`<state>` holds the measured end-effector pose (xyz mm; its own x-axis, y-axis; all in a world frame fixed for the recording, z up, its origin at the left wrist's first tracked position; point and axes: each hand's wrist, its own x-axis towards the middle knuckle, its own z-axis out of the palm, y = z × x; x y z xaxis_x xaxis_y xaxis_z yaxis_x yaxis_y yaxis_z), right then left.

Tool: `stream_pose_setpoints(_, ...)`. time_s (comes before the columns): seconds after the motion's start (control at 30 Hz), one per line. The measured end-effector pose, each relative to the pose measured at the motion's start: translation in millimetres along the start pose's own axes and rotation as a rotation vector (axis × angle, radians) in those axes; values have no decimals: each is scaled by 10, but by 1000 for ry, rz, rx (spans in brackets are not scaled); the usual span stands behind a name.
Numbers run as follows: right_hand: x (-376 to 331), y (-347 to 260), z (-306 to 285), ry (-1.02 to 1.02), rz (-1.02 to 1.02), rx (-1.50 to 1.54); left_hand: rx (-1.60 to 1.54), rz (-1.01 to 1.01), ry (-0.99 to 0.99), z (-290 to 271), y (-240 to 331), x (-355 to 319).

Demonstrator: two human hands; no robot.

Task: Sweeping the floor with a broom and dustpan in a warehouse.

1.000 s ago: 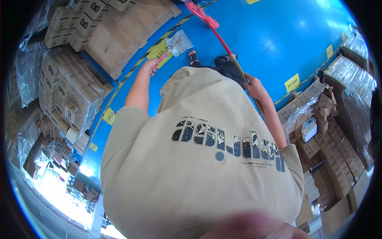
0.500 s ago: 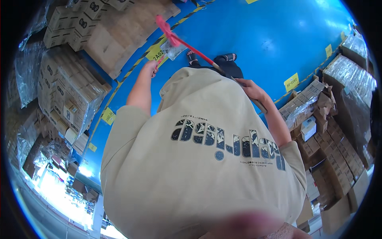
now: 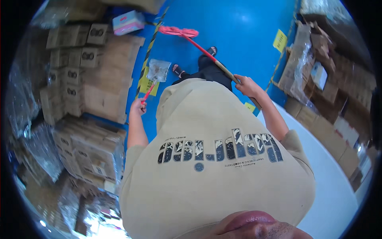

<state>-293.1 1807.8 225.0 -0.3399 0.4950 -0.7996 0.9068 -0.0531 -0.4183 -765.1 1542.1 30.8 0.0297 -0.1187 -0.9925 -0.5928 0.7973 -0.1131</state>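
R hand (image 3: 247,85) clamped on long red-and-wood mop handle (image 3: 207,55) — pink mop head (image 3: 179,31) swung farther out over blue floor (image 3: 246,28). L hand (image 3: 138,106) gripping red-handled clear dustpan (image 3: 158,71), lowered — sweep underway.

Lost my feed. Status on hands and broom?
Right hand grips broom handle. Left hand holds dustpan by its red handle. Boxes stacked left.

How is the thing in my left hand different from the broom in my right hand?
The broom has a long handle, red toward its pink bristles and wood-coloured near the right hand; the dustpan has a much shorter red handle gripped by the left hand. The broom reaches far out across the blue floor; the dustpan stays close by the striped tape. The dustpan's pan looks pale and clear. Both are held angled down, one per hand.
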Motion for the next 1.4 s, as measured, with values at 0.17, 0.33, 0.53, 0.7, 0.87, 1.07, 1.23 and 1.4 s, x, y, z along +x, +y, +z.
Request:
stream_pose_setpoints(0.17, -17, 532, 151, 188, 234, 253, 84, -10, -85, 204, 359, 27)
stream_pose_setpoints(0.33, -36, 1177, 478, 238, 503, 576, 158, -3, -125, 846, 1007, -55)
stream_pose_setpoints(0.53, 33, 2105, 1304, 472, 639, 542, 359, 24, -110, 1874, 1821, -289)
stream_pose_setpoints(0.7, 226, 1957, 1004, 713, 845, 715, 427, 55, -134, 2687, 2425, -366)
stream_pose_setpoints(0.87, 431, 2155, -59, 522, 912, 898, 342, -54, -238, 3539, 2884, -377)
stream_pose_setpoints(1.07, 297, 3165, -429, 450, 1153, 906, 328, -68, -156, 4950, 2841, -584)
stream_pose_setpoints(1.23, 181, 3625, -801, 599, 1038, 849, 336, -18, -183, 5873, 2888, -746)
stream_pose_setpoints(1.4, 273, 4380, -921, 815, 991, 586, 370, 1, -243, 6544, 2863, -796)
